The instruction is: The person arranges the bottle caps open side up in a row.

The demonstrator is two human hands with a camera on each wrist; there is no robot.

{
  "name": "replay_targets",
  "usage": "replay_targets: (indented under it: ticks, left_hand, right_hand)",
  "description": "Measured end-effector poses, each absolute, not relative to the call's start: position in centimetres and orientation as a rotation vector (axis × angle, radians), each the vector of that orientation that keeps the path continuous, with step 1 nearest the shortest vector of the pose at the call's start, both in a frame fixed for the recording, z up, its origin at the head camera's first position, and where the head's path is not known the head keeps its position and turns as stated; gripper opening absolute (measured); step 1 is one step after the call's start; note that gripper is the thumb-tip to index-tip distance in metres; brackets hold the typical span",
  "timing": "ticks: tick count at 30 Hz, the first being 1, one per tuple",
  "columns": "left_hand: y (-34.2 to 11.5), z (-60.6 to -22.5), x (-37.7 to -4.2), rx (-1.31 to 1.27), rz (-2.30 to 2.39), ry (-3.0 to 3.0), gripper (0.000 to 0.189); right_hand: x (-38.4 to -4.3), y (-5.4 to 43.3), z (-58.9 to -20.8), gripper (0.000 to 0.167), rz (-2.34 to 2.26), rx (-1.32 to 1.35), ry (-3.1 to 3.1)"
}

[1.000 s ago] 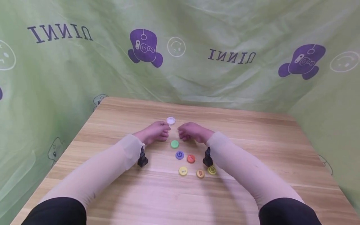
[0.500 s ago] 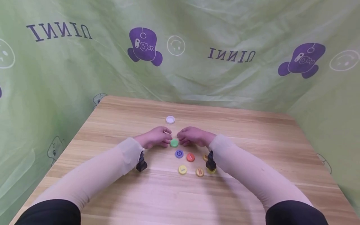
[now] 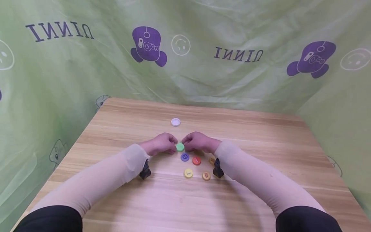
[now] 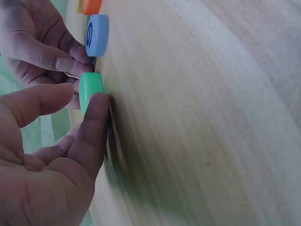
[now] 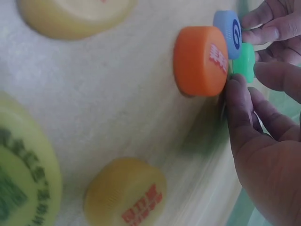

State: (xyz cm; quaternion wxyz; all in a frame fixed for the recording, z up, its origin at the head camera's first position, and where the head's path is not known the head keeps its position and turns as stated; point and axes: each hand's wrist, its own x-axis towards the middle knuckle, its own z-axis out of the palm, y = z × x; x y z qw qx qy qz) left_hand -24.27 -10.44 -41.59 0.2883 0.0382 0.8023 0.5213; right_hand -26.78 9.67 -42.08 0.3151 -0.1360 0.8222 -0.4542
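"At left?"
"The surface point(image 3: 107, 129) stretches from its left edge to the left hand point(image 3: 160, 143), fingers apart, one touching the green cap point(image 3: 180, 147)."
"And right?"
"A blue cap point(image 3: 185, 157), then the right hand point(image 3: 200, 142), fingers apart, well inside the right edge."

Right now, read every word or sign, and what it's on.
"INNIU", flipped letters, twice on the green backdrop.
"G"-like sign on the blue cap.
Chinese characters on the lime cap: cut off, unclear.
Too small or blurred: red lettering on the near amber cap and far amber cap; marks on the orange-red cap, yellow cap and purple figures.
Green cap, white cap: none seen.
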Motion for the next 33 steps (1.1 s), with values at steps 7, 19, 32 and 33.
replay_targets:
  ticks: [7,19,32,33]
  left_hand:
    - [-10.3,-42.3,-24.4,0.121,1.373,2.204,0.034]
    - [-10.1,-42.2,-24.5,0.054,1.497,2.158,0.032]
    - [-10.3,-41.5,-25.7,0.116,1.547,2.218,0.039]
    - [-10.3,-41.5,-25.7,0.120,1.549,2.225,0.040]
  right_hand:
    - [-26.5,9.5,-42.5,0.030,-1.154,-0.349,2.252]
    - [-26.4,9.3,-43.1,0.023,-1.181,-0.418,2.316]
    - [-27.5,9.6,-41.7,0.027,-1.318,-0.332,2.207]
    - [-27.6,9.6,-41.6,0.028,-1.323,-0.326,2.202]
